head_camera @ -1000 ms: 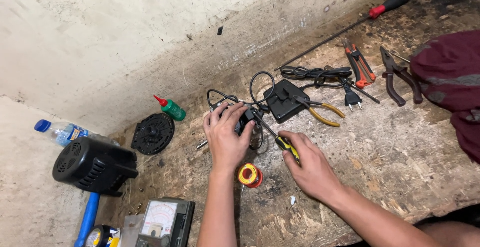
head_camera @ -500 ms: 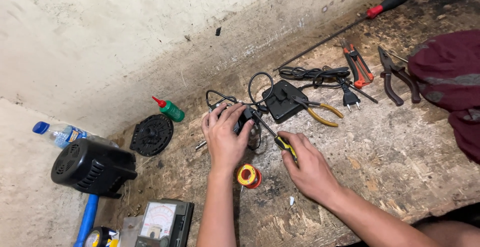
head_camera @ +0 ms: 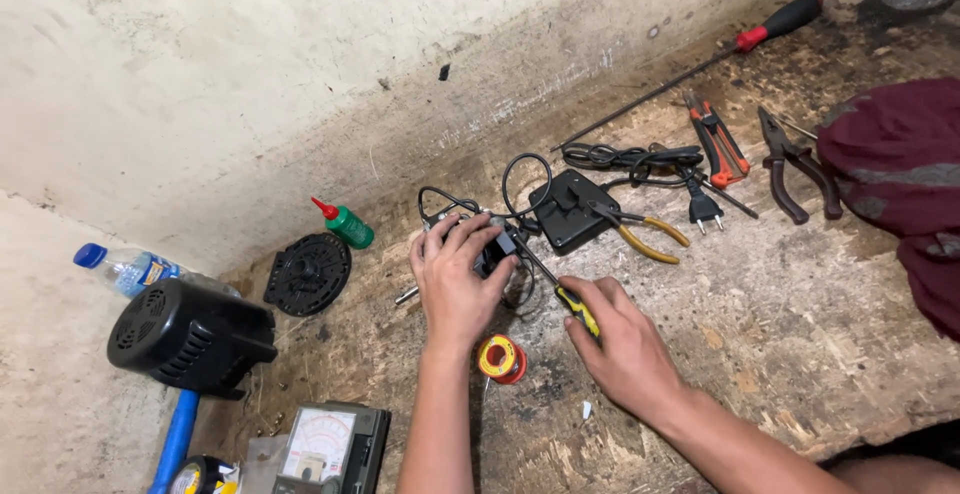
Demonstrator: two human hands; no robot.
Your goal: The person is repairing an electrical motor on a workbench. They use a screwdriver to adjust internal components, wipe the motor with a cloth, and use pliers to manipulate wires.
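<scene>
Left hand [head_camera: 455,279]: fingers clamped over a small black part [head_camera: 495,251], pinned to the bench [head_camera: 800,294] under the fingertips. Right hand [head_camera: 620,339]: closed around a yellow-handled screwdriver [head_camera: 578,311], tip at the part. Solder spool [head_camera: 501,358]: just below, between both wrists.

left hand [head_camera: 452,279]: bare, no glove, ring or watch | right hand [head_camera: 622,344]: bare, no glove | both forearms: bare, no sleeves in view
</scene>
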